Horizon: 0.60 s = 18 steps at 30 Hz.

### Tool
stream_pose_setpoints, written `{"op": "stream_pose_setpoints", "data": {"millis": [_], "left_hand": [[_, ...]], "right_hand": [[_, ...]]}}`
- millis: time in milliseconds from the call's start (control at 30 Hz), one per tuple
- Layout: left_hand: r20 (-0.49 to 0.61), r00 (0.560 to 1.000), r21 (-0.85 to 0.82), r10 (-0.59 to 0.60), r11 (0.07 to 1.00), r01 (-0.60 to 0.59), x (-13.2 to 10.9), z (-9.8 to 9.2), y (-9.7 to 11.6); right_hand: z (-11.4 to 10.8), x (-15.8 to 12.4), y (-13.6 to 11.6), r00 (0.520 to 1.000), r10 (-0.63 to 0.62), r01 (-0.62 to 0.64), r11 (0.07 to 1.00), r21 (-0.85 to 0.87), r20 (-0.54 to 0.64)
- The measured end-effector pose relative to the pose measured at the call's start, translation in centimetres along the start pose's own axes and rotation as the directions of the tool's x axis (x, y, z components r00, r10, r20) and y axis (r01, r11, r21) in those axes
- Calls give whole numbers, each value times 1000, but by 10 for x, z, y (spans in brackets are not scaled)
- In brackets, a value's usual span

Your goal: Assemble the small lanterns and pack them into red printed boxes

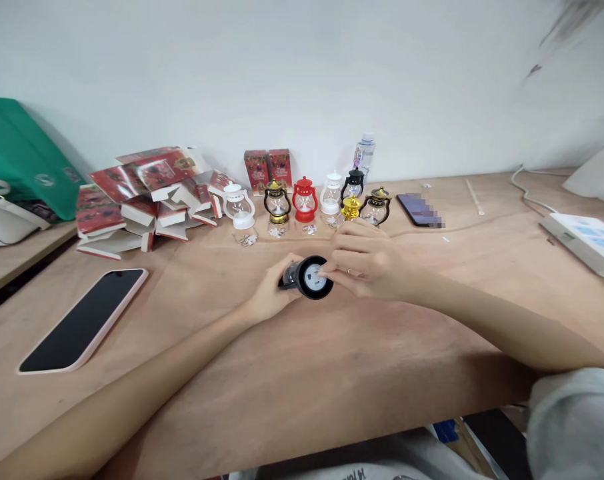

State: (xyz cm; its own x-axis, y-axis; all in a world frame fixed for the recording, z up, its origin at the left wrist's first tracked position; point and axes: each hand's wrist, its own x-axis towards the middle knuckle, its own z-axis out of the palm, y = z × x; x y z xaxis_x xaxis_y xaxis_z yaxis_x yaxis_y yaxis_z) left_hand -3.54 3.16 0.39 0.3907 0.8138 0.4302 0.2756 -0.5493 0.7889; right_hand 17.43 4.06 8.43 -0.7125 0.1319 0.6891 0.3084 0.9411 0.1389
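My left hand is wrapped round a small black lantern, tipped so that its underside points toward me. Inside the black rim sits a pale round base plate with small dark openings. The thumb and finger of my right hand are pinched together at the right side of that plate; whatever they may hold is too small to make out. Behind my hands stand a gold lantern, a red lantern, a white lantern and several others, with small clear packets in front of some.
Flattened and open red boxes are heaped at the back left, and two upright red boxes stand by the wall. A bottle is behind the lanterns. Phones lie left and right. A white device with a cable is far right.
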Motion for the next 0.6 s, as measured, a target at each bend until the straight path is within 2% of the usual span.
{"op": "stream_pose_setpoints", "data": {"millis": [133, 267, 367, 467, 600], "left_hand": [[-3, 1000, 3, 7, 1000, -7, 0, 0, 1], [4, 1000, 22, -3, 1000, 3, 0, 0, 2], [16, 1000, 31, -7, 1000, 6, -1, -1, 2], [19, 1000, 31, -5, 1000, 4, -1, -1, 1], [17, 1000, 26, -10, 1000, 10, 0, -1, 1]], "right_hand": [[0, 0, -2, 1000, 21, -21, 1000, 22, 4], [-4, 1, -3, 992, 107, -120, 968, 223, 70], [-8, 3, -1, 954, 224, -288, 868, 405, 199], [-9, 4, 4, 900, 302, -428, 752, 501, 315], [-9, 4, 8, 864, 328, -496, 684, 536, 381]]}}
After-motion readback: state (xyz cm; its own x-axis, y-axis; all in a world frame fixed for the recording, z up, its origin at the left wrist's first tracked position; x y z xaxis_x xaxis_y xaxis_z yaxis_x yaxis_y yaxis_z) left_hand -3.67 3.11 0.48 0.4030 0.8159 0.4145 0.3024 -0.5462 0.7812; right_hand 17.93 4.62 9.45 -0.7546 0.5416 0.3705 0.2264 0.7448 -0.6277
